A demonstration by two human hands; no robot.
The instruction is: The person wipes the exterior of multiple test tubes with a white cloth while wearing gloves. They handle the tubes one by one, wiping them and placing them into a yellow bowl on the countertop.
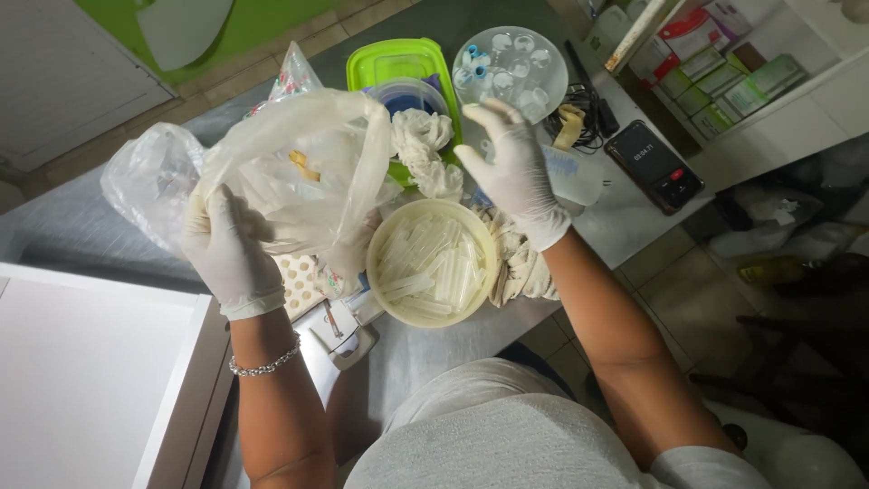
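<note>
Left hand gripping clear plastic bag; right hand spread, holding nothing, above cream bowl already part-filled with clear tubes; bag apparently not yet emptied.

Bright even overhead light, mild glare on the plastic bag, dim right edge, slight wide-angle bend.

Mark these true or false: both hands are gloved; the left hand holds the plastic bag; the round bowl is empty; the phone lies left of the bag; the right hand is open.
1. Both hands are gloved: true, the left hand and right hand wear white gloves.
2. Left hand holds the plastic bag: true.
3. The round bowl is empty: false, it holds clear tubes.
4. The phone lies left of the bag: false, it lies to the right.
5. Right hand is open: true, it holds nothing.
</note>
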